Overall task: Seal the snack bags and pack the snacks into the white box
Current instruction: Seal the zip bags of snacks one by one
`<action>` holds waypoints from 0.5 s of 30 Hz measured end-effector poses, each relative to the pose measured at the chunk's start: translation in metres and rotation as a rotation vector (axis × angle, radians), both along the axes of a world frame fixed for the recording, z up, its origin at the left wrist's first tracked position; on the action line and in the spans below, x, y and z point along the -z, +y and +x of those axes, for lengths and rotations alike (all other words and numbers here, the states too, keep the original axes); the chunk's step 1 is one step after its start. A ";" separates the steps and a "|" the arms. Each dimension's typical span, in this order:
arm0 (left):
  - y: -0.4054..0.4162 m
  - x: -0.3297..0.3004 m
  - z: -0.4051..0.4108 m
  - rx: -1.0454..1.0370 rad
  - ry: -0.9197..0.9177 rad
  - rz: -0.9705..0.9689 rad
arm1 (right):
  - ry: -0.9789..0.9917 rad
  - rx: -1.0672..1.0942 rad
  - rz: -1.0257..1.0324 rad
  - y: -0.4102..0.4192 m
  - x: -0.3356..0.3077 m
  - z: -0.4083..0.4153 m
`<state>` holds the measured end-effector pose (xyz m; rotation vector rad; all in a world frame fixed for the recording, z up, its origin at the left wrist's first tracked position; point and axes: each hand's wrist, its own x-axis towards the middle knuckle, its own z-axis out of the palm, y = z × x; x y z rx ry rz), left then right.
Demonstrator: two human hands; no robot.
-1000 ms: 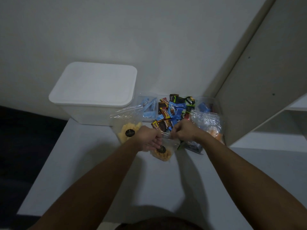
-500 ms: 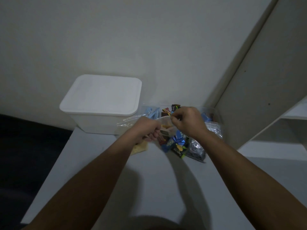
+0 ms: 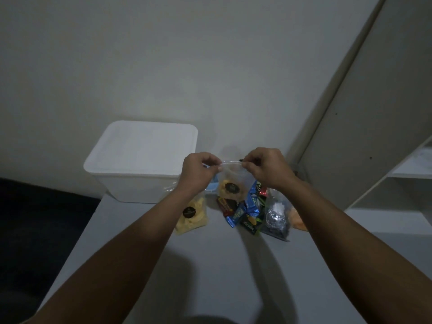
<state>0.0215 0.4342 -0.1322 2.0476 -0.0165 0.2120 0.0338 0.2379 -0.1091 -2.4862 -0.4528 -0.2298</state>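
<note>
1. Both hands hold a clear snack bag (image 3: 230,183) up above the bench (image 3: 210,265). The left hand (image 3: 198,170) pinches the left end of its zip strip, and the right hand (image 3: 264,168) pinches the right end, fingers curled tight on the plastic.
2. The held bag hangs upright – mouth at the top, its zip strip running left to right between the two hands, yellow snacks sagging at the bottom. It carries a round dark label; the writing on it is too small to read.
3. A second bag of yellow chips (image 3: 192,216) lies on the bench under the left wrist, with the same round dark label, also unreadable.
4. A heap of wrapped candies (image 3: 245,211) lies on the bench below the held bag – blue, green and dark wrappers with white lettering that I cannot make out for certain.
5. Just right of the heap lies a clear bag with foil-wrapped pieces (image 3: 277,218), and an orange-filled bag (image 3: 297,218) is partly hidden by the right forearm.
6. The white box (image 3: 140,160) stands at the bench's far left corner against the wall, lid on.
</note>
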 end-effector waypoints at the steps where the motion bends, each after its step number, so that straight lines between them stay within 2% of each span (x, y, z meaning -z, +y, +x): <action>1: 0.000 -0.002 0.001 -0.004 -0.008 -0.004 | 0.009 -0.001 0.009 -0.001 -0.003 0.000; 9: -0.003 -0.010 0.004 -0.026 -0.039 0.032 | 0.108 -0.029 0.120 -0.002 -0.011 -0.001; 15: -0.001 -0.015 0.007 -0.003 -0.033 0.044 | 0.078 -0.044 0.073 -0.001 -0.011 0.001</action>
